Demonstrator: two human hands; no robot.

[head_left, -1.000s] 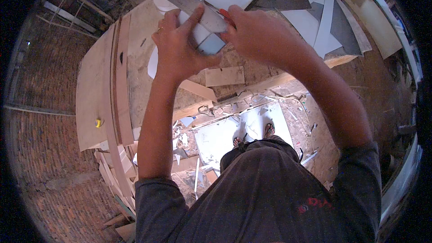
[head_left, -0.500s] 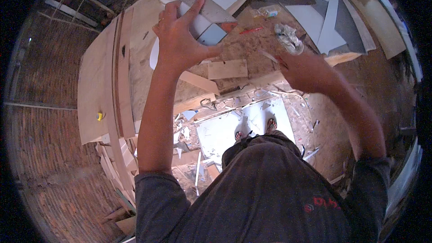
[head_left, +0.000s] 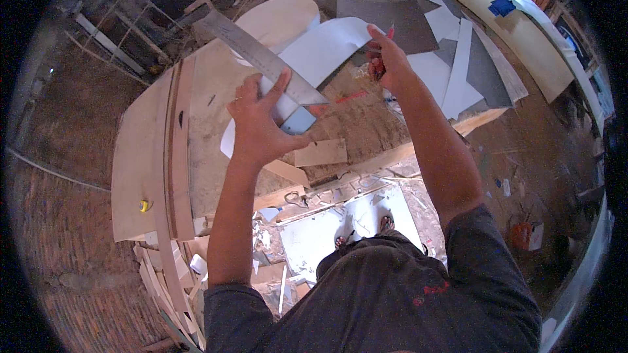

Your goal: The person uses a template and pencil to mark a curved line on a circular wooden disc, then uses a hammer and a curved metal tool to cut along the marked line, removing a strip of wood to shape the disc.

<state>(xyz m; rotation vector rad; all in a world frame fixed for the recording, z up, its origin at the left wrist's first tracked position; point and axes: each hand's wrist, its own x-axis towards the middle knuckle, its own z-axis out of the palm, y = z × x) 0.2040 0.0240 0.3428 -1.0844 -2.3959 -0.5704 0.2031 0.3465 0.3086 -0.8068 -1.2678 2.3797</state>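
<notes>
My left hand (head_left: pixel 255 114) is spread over a metal try square (head_left: pixel 255 59), its index finger lying on the blade and its thumb extended beside the blue-grey block (head_left: pixel 299 119) near the square's lower end. Beneath the square a white sheet (head_left: pixel 320 49) curves up from the wooden worktable (head_left: pixel 216 108). At the sheet's right edge is my right hand (head_left: pixel 392 65), closed with the index fingertip by that edge. A red-handled knife (head_left: pixel 375 67) shows partly in its fingers; the blade is hard to make out.
A red pen-like stick (head_left: pixel 352 97) and a rectangular wood offcut (head_left: pixel 320 152) lie on the worktable. Grey and white sheet pieces (head_left: pixel 464 65) are piled at right. Long wooden strips (head_left: pixel 178 157) and a yellow tape measure (head_left: pixel 144 206) are at left. Scraps litter the floor.
My right hand has moved up and away from the table's near edge to the white sheet's edge. The view has shifted, showing more of the far side. My left hand stays on the square.
</notes>
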